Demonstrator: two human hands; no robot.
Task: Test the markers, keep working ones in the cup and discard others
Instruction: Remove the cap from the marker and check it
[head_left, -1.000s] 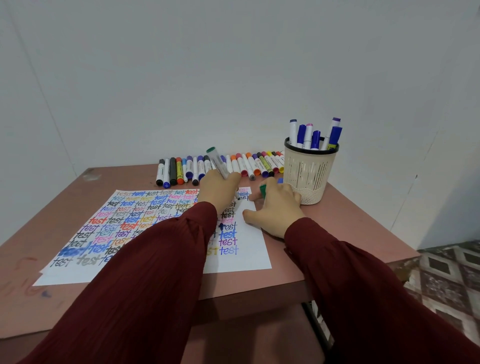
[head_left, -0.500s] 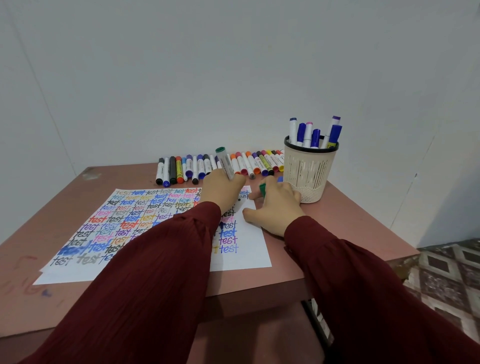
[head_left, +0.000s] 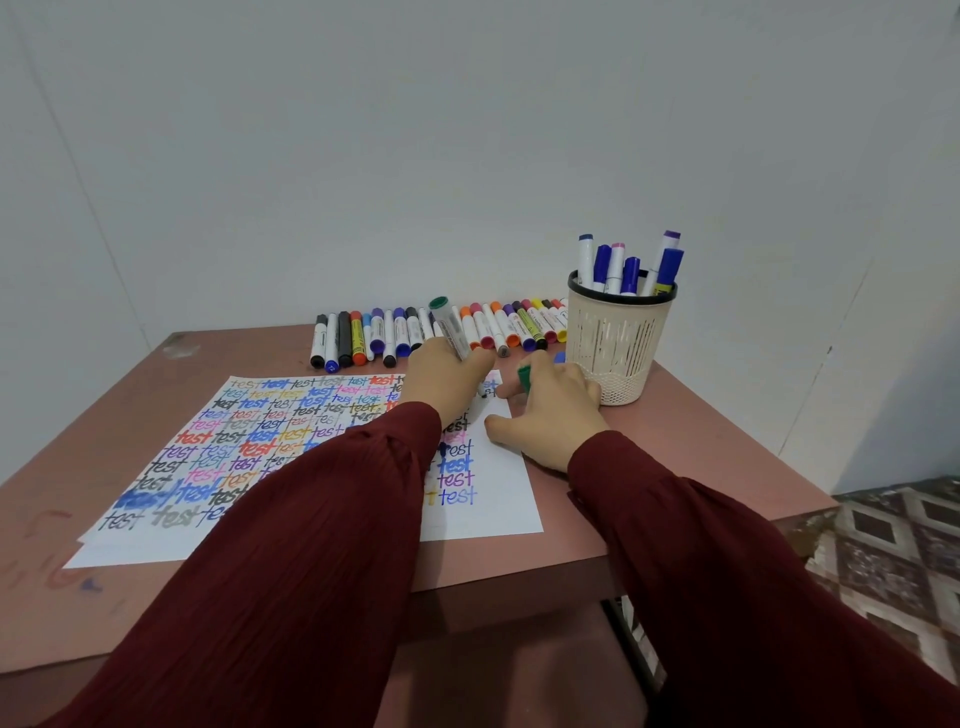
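Note:
My left hand (head_left: 447, 376) grips a green-ended marker (head_left: 450, 327) with its tip down on the white test sheet (head_left: 483, 514), near the sheet's top right corner. My right hand (head_left: 550, 410) rests on the paper's right edge and holds the green cap (head_left: 524, 378) between its fingers. A cream mesh cup (head_left: 615, 345) with several blue, purple and pink markers stands just right of my right hand. A row of several markers (head_left: 395, 335) lies along the table's back edge. The sheet is covered with coloured "test" words.
The pink-brown table (head_left: 675, 447) ends at a front edge near my forearms and a right edge past the cup. White walls close the back and left. A patterned tile floor (head_left: 893, 540) shows at the lower right. A blue cap (head_left: 559, 357) lies by the cup.
The marker in my left hand has tilted and shifted slightly right over the paper's top right corner. My right hand has stayed on the paper with the green cap.

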